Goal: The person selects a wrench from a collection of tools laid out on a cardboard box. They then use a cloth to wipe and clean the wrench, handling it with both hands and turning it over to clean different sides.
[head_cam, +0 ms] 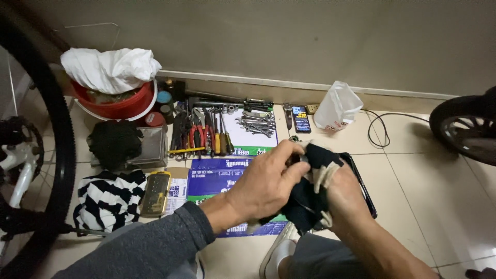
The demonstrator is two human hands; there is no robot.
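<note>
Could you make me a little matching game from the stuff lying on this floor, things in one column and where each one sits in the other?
Things:
1. red bucket
2. white plastic bag
3. striped cloth
4. dark rag

Places:
A. by the wall, right of the wrenches
B. held between the left hand and right hand
C. far left, stuffed with white material
D. on the floor beside the bicycle wheel

Pairs: 1-C, 2-A, 3-D, 4-B
</note>
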